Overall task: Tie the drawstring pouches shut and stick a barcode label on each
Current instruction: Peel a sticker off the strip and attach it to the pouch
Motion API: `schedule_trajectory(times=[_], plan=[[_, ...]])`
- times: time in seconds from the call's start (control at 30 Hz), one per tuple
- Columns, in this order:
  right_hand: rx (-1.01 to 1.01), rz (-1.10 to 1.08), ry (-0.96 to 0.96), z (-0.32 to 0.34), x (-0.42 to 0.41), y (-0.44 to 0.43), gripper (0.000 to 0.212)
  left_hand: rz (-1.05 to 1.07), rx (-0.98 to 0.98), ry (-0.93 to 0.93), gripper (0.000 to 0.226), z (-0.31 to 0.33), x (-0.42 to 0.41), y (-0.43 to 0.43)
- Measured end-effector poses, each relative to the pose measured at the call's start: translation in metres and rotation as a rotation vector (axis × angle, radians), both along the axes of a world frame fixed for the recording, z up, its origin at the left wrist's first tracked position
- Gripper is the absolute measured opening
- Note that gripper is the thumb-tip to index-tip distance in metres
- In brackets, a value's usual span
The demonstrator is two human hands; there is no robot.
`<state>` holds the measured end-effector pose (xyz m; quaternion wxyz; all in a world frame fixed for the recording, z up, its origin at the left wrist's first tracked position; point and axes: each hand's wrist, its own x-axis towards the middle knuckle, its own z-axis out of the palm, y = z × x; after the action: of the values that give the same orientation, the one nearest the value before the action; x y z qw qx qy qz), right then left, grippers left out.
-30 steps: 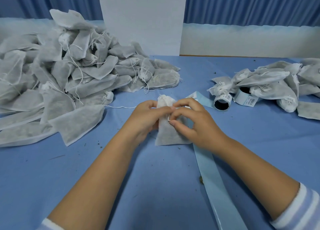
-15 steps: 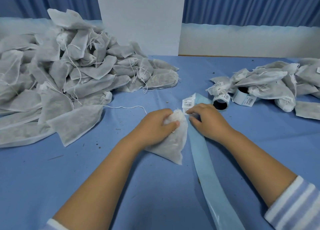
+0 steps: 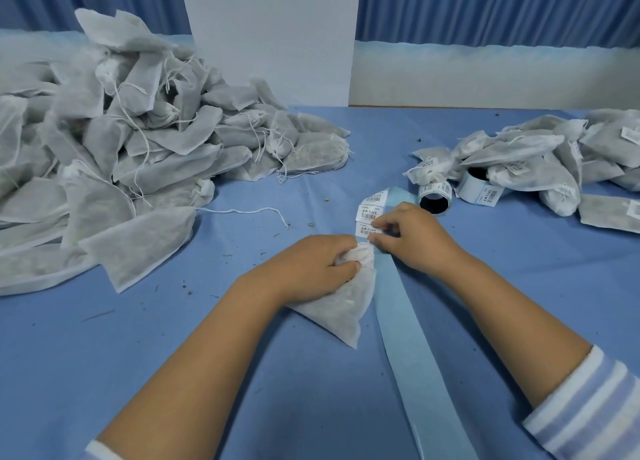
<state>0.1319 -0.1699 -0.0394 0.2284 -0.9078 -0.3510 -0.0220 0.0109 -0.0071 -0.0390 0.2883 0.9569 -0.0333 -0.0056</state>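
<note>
A filled white drawstring pouch lies on the blue table in front of me. My left hand grips its gathered neck. Just right of it runs a pale blue label backing strip toward me. At the strip's far end sit white barcode labels. My right hand pinches the nearest label between thumb and fingertips at its right edge. The strip leads back to a label roll lying on its side.
A big heap of unlabeled pouches with loose strings fills the left side. A smaller pile of labeled pouches lies at the right, with a second label roll beside it. A white panel stands at the back.
Both hands left the pouch's neck knot; my left hand laid the pouch down beside the strip and kept hold. My right hand moved up to the labels and pinched one.
</note>
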Motion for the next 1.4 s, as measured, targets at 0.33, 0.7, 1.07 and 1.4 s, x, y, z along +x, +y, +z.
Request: schedule_trajectory(times=[0.33,0.7,1.07,1.4], plan=[[0.038,-0.048,0.035,-0.004,0.006,0.004,0.027,0.027,-0.052,0.024,0.027,0.002,-0.001,0.000],[0.075,-0.051,0.000,-0.005,0.007,0.003,0.030,0.018,-0.049,0.006,0.025,0.000,-0.001,-0.001],[0.022,-0.001,-0.006,0.000,0.008,0.005,0.032,0.028,-0.055,-0.013,0.031,-0.001,-0.001,-0.001],[0.027,0.149,-0.064,0.001,-0.001,0.011,0.024,0.035,-0.051,-0.046,0.031,-0.003,0.001,-0.002]])
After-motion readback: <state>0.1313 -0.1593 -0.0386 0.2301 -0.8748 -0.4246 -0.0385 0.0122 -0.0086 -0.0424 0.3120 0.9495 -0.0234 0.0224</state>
